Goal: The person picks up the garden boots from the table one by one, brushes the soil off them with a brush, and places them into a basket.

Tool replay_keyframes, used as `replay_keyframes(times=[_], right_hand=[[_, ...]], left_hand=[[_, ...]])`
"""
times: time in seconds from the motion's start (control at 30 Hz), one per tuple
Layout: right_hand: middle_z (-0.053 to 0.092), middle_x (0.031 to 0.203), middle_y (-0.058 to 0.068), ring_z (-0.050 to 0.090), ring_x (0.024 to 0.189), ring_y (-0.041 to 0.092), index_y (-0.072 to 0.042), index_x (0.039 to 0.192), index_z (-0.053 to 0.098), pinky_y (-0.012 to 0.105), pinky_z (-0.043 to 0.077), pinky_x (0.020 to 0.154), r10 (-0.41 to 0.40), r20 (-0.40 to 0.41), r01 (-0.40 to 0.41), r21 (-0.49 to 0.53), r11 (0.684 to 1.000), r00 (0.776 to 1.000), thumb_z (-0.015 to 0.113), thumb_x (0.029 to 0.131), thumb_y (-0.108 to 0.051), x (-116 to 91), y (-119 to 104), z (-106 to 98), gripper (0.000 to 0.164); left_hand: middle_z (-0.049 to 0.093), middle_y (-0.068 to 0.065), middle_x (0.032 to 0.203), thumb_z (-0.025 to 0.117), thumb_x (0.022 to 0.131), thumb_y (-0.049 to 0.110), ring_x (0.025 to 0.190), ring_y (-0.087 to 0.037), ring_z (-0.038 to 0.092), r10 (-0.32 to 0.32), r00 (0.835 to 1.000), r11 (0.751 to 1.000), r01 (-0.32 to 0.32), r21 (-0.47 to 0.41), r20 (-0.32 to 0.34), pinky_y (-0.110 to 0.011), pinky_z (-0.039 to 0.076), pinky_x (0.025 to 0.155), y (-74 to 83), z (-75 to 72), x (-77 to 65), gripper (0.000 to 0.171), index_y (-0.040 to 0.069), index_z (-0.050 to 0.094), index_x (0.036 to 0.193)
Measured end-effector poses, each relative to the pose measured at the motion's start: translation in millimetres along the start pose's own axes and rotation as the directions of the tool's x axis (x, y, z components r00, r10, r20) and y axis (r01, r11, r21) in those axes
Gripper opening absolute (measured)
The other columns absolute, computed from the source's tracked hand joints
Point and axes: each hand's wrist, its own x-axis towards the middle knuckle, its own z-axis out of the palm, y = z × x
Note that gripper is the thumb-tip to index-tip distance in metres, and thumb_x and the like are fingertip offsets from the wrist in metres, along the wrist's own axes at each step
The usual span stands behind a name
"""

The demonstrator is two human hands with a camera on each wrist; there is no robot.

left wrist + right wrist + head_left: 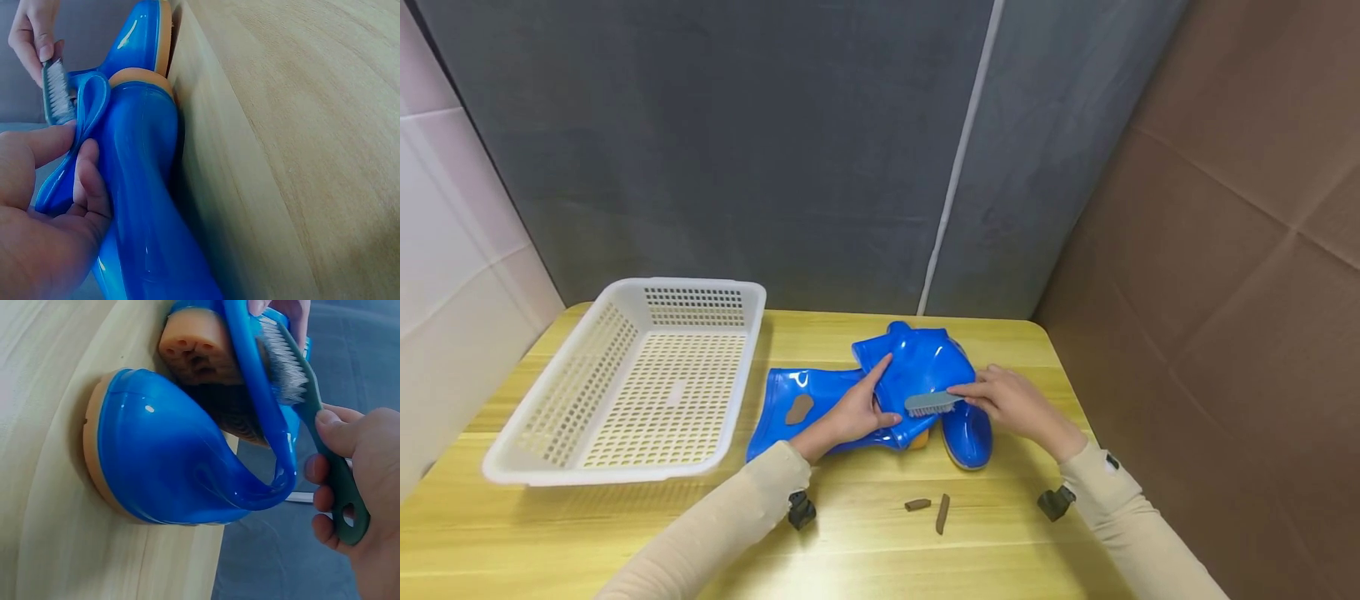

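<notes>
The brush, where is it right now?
In the head view, the brush is just right of centre, in the grip of the right hand, at the upper blue boot, near the left hand.

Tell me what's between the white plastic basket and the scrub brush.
In the head view: a bare strip of tabletop, then a blue rain boot's shaft with a brown patch, then the left hand holding a second boot.
</notes>
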Motion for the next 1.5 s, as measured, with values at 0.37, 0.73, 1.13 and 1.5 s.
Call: replay_keyframes(times=[0.37, 0.73, 1.13, 1.5], right_hand=[[0.071, 0.097, -0.005, 0.049, 0.081, 0.009, -0.028, 0.123, 0.071, 0.021, 0.047, 0.069, 0.000, -0.016, 0.000, -0.017, 1.000, 1.000, 0.067, 0.094, -0.022, -1, -6, 1, 0.029], [0.064, 0.089, -0.009, 0.047, 0.080, 0.005, -0.030, 0.120, 0.072, 0.019, 0.044, 0.068, -0.038, 0.065, 0.032, 0.090, 0.995, 0.997, 0.065, 0.096, -0.023, -16, -12, -2, 0.027], [0.048, 0.076, -0.016, 0.039, 0.072, 0.001, -0.035, 0.116, 0.073, 0.015, 0.036, 0.061, -0.005, 0.137, -0.021, 0.192, 0.981, 0.991, 0.060, 0.098, -0.026, -43, -20, 10, 0.023], [0.050, 0.077, -0.016, 0.041, 0.076, 0.001, -0.032, 0.117, 0.073, 0.017, 0.038, 0.065, 0.006, 0.149, -0.045, 0.260, 0.965, 0.989, 0.058, 0.100, -0.025, -48, -21, 18, 0.024]], left_hand=[[0.028, -0.019, 0.162, 0.077, 0.087, 0.019, 0.139, -0.039, 0.047, -0.016, 1.000, 1.000, 0.016, -0.012, 0.002, -0.053, 0.039, 0.115, 0.6, -0.5, 0.0, 0.100, 0.027, 0.009, 0.160], [0.031, -0.020, 0.160, 0.076, 0.087, 0.021, 0.131, -0.043, 0.053, -0.003, 1.000, 1.000, 0.003, -0.008, 0.018, -0.054, 0.046, 0.109, -0.3, 0.0, -0.4, 0.101, 0.026, 0.008, 0.161], [0.030, -0.020, 0.161, 0.077, 0.087, 0.024, 0.130, -0.038, 0.053, -0.010, 1.000, 1.000, 0.011, -0.020, 0.005, -0.052, 0.046, 0.110, -0.2, -2.8, 0.2, 0.100, 0.027, 0.009, 0.160], [0.059, -0.025, 0.132, 0.072, 0.090, 0.030, 0.100, -0.031, 0.069, 0.020, 0.999, 0.999, -0.019, -0.045, 0.028, -0.045, 0.056, 0.094, 3.5, -9.8, 0.4, 0.093, 0.025, 0.010, 0.160]])
